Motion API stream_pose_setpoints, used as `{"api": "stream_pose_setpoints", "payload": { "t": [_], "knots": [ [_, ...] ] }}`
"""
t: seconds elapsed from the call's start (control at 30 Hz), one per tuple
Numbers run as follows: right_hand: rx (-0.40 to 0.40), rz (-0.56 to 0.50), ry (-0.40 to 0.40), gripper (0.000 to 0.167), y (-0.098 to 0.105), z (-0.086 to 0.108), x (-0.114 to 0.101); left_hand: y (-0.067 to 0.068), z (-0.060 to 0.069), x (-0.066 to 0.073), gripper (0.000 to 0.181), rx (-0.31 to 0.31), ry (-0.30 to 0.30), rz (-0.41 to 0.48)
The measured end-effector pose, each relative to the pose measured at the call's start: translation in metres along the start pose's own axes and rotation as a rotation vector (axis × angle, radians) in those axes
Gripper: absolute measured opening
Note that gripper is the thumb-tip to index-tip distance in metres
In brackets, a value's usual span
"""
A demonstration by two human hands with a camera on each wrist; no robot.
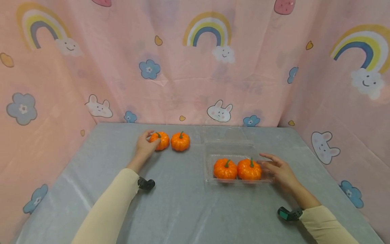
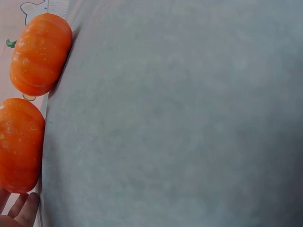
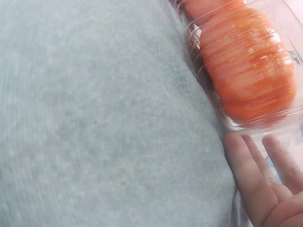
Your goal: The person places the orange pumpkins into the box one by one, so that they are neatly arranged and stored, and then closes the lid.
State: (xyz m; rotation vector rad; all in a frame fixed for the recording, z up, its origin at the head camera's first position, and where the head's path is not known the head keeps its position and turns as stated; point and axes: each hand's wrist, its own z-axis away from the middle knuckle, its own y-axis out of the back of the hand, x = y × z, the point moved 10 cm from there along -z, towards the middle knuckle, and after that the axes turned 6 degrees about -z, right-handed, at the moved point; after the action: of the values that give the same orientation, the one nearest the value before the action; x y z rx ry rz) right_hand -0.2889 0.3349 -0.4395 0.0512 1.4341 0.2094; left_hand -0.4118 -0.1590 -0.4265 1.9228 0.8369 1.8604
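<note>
Two pumpkins (image 1: pixel 225 169) in clear box (image 1: pixel 231 149); right hand (image 1: pixel 278 172) relaxed at its edge; left hand (image 1: pixel 146 145) seemingly pinching third pumpkin (image 1: pixel 164 141).

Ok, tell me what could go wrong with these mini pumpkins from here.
The leftmost mini pumpkin, between the left hand's thumb and fingers, sits close beside another loose mini pumpkin and might knock it.

The right hand is at the right end of the clear plastic clamshell; a push there could slide it.
</note>
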Motion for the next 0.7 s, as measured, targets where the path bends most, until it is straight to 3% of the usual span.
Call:
{"api": "stream_pose_setpoints", "payload": {
  "t": [0.4,0.7],
  "knots": [
    [0.003,-0.004,0.008,0.055,0.0006,-0.0007,0.0015,-0.0027,-0.0002,-0.0060,0.050,-0.014,0.018,0.064],
    [-0.007,-0.012,0.018,0.053,-0.0005,0.0000,-0.0005,0.0062,0.0042,-0.0060,0.051,0.007,0.033,0.058]
  ]
}}
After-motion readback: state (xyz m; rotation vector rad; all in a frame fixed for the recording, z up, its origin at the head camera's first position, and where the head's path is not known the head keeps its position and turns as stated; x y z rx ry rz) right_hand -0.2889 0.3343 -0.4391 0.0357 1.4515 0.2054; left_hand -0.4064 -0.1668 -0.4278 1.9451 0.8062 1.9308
